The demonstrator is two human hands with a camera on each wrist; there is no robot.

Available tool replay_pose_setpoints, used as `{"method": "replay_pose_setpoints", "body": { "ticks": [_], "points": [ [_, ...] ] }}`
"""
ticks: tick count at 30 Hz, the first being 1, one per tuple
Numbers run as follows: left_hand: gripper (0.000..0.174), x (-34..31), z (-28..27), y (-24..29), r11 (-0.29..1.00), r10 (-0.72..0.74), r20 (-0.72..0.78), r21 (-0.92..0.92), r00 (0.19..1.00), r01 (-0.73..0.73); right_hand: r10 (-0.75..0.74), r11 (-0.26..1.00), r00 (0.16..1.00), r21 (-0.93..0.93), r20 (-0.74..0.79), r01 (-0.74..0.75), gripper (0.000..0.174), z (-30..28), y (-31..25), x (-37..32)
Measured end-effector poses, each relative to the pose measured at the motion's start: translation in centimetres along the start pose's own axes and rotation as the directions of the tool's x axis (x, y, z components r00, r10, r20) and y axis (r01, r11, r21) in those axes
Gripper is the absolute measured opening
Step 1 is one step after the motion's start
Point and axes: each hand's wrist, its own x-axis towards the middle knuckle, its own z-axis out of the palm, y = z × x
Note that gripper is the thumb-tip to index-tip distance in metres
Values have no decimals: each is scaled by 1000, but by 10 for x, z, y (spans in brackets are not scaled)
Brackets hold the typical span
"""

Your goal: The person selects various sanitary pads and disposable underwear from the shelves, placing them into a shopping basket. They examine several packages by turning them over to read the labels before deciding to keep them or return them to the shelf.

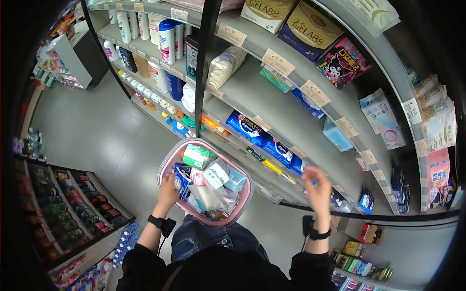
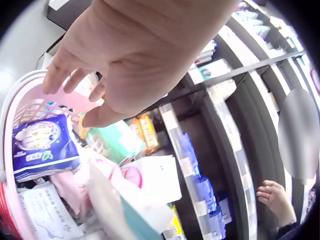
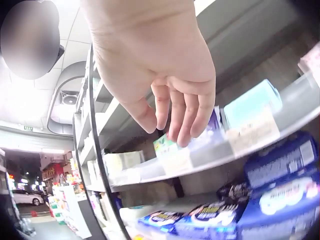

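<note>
A pink basket is sitting in front of the person's body, heaped with packets, its rim beside the left hand and well apart from the right hand. Inside, a dark blue packet is lying under the left hand, with a green-and-white packet, a white packet and a light-blue packet bunching nearby.

Grey shelves are running along the basket's far and right sides, carrying blue packs on a lower level and shampoo bottles farther left. A glossy tiled floor is stretching to the left, where a drinks rack is standing. Beyond the shop, a white car is showing.

The left hand is hanging over the basket's side, fingers bending loosely with a gap to the thumb, gripping nothing; whether it is touching the rim cannot be told. The right hand is hovering before the shelves, fingers relaxed and slightly spread, holding nothing.
</note>
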Motion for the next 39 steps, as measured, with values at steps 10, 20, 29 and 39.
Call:
{"method": "replay_pose_setpoints", "body": {
  "ticks": [10,20,29,39],
  "points": [
    [54,43,53,-32,704,262,253,610,932,-363,164,903,929,328,333,-277,24,93,3,-74],
    [25,1,0,-9,677,237,137,687,962,-264,159,901,931,338,329,-273,24,102,-3,-79],
    [33,-48,-93,104,682,38,184,-723,982,109,104,879,908,390,406,-275,34,114,-20,-79],
    [37,-86,-89,174,548,270,447,-800,853,245,-27,539,802,684,596,-491,67,108,-69,-72]
  ]
}}
